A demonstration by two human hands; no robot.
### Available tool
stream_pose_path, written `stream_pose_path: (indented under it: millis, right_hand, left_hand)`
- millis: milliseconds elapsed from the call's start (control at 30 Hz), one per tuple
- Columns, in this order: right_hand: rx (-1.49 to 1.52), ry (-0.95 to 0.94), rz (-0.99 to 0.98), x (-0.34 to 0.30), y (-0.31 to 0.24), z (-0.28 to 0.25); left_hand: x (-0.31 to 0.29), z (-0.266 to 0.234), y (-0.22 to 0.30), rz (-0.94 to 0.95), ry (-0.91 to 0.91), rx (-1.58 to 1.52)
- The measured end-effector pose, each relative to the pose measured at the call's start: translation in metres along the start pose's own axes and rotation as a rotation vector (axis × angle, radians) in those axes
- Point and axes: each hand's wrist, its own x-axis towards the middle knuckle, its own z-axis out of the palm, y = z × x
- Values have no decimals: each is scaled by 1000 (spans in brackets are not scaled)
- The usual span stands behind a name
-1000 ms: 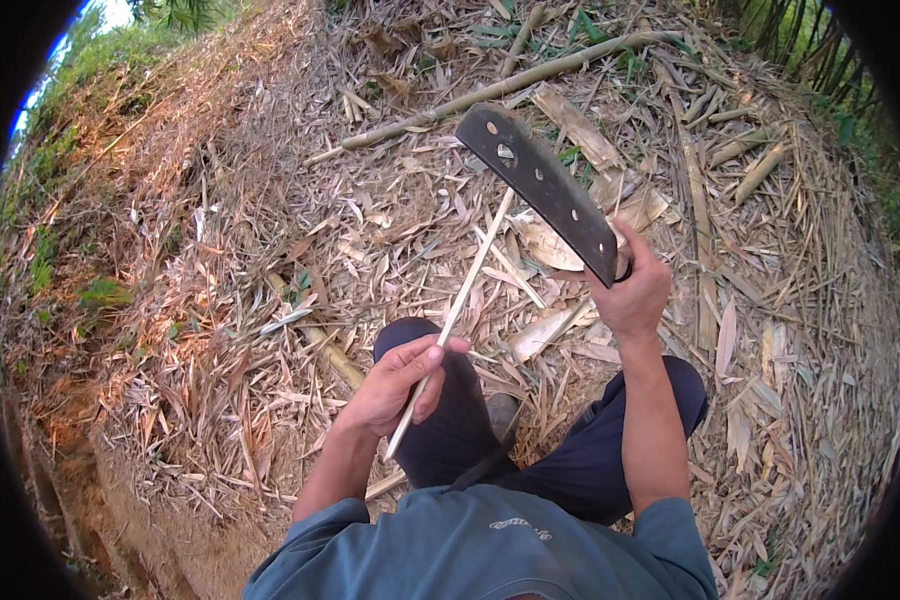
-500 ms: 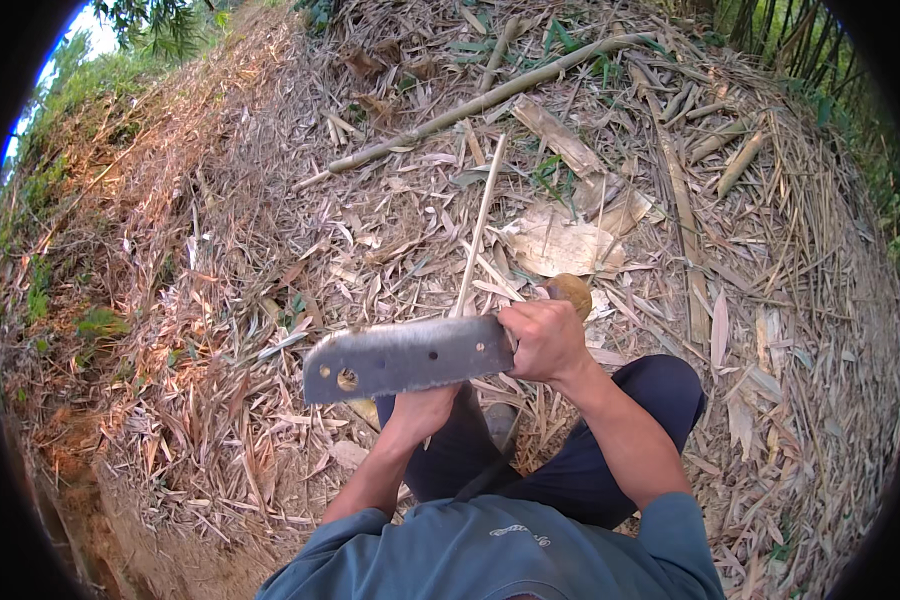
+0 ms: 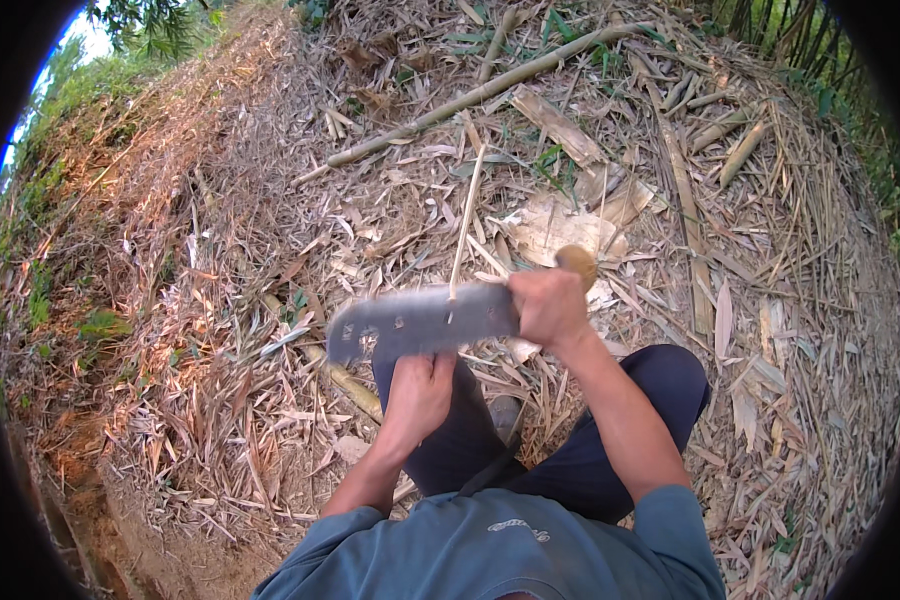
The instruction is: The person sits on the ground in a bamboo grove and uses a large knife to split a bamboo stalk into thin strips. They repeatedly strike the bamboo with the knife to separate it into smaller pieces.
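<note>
My right hand [image 3: 552,308] is closed round the wooden handle of a broad chopping knife [image 3: 425,322]. Its dark blade, blurred by motion and with several holes, points left across the front of my body. My left hand [image 3: 418,398] is closed under the blade, which hides most of its fingertips. A thin pale bamboo strip [image 3: 467,222] runs away from me beyond the blade, in line with my left hand. Where the fingers grip it is hidden by the knife. The handle's rounded end [image 3: 576,263] sticks out past my right hand.
Dry bamboo leaves and shavings cover the sloping ground. A long bamboo pole [image 3: 490,90] lies across the far side, near a pale flat sheath [image 3: 560,232]. Another pole [image 3: 685,210] lies at the right. My bent knees [image 3: 660,385] are just below my hands.
The knife and my right hand have moved slightly away from me, the blade tip shifting right. The strip's far end has come nearer and left. My left hand has moved a little forward.
</note>
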Motion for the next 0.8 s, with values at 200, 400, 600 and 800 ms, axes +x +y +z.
stream_pose_path:
  millis: [200,400,600,800]
  right_hand:
    - [-116,0,184,8,41,-10]
    - [-34,-56,765,22,78,-18]
    - [120,236,814,25,77,-15]
    - [26,94,78,12,-44,0]
  left_hand:
    - [-30,1,8,-282,-142,-376]
    - [-58,-21,10,-378,-240,-364]
    - [-76,-41,-34,-386,-46,-510]
    - [-26,-19,-41,-235,-13,-594]
